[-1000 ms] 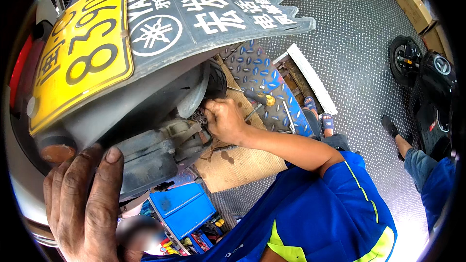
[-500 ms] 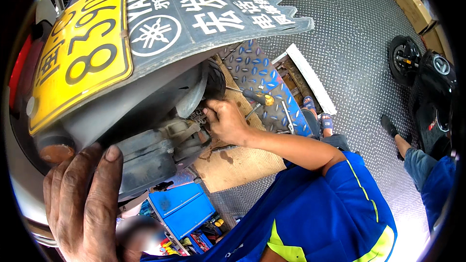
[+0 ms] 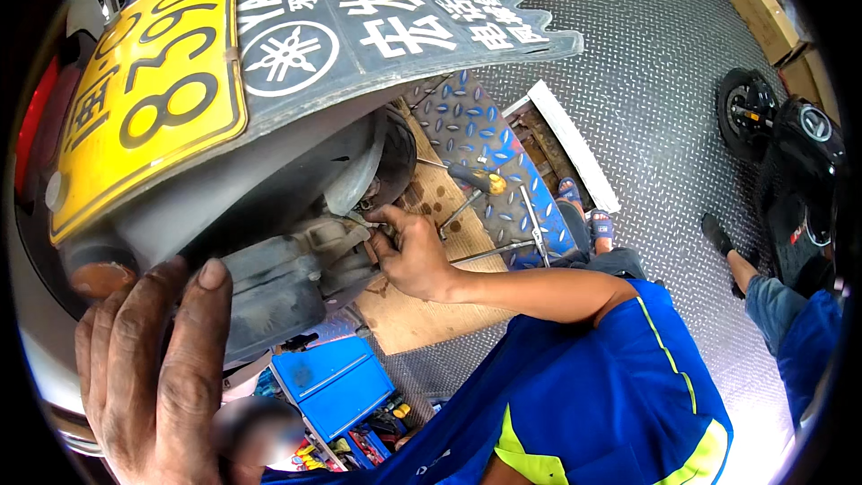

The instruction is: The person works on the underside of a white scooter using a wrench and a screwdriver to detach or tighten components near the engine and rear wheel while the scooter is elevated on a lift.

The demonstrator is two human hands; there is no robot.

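Holding the left hand [image 3: 153,373] open with fingers extended, beside the round brown-orange reflector [image 3: 103,275], seemingly for steadying; reaching the right hand [image 3: 417,254] well apart under the dark, ragged-edged rubber mudguard [image 3: 355,72], curling thumb and forefinger close together at the worn grey metal part [image 3: 339,239] between the boxy dark plastic casing [image 3: 269,296] and the black tyre [image 3: 398,157], leaving any clamped piece impossible to tell; having the yellow-and-black-handled screwdriver [image 3: 492,183] and slim silver wrench [image 3: 532,216] nearby, probably for easy reach; using the stained brown cardboard sheet [image 3: 422,319] underneath, perhaps for catching drips
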